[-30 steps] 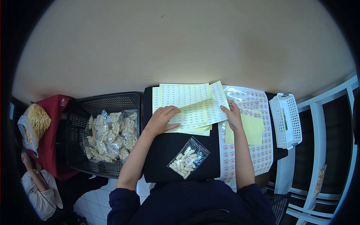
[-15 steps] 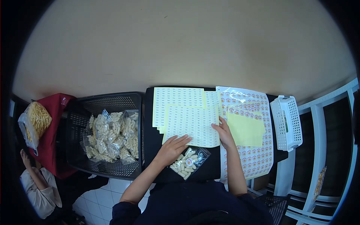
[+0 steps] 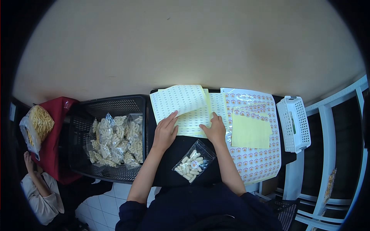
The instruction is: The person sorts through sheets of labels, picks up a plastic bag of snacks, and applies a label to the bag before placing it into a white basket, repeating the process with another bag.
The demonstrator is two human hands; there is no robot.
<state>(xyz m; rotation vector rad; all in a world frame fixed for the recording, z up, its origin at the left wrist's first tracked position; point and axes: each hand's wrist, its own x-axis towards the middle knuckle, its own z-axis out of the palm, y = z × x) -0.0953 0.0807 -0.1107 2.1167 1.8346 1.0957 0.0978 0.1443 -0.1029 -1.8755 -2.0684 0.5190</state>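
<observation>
My left hand (image 3: 165, 131) lies with its fingers stretched over the lower edge of a white label sheet (image 3: 179, 99) printed with rows of small text. That sheet sits askew on a pile of similar sheets (image 3: 194, 122) with yellowish backing. My right hand (image 3: 215, 130) rests on the pile's right side, thumb and fingers apart, holding nothing. Below both hands, on the black table cover, is a clear plastic bag (image 3: 194, 161) of pale, oblong pieces with a round sticker on it.
To the right are sheets of round stickers (image 3: 256, 165) with a yellow backing sheet (image 3: 250, 131) on top, then a white basket (image 3: 295, 125). A black crate (image 3: 144, 134) at left holds several filled bags (image 3: 115, 138). Farther left, a person's arm (image 3: 36, 179) shows near a bag (image 3: 38, 125) on red cloth.
The top label sheet has moved up and left onto the pile and now lies tilted. Both hands have shifted up from it, the left one leftward, uncovering the plastic bag.
</observation>
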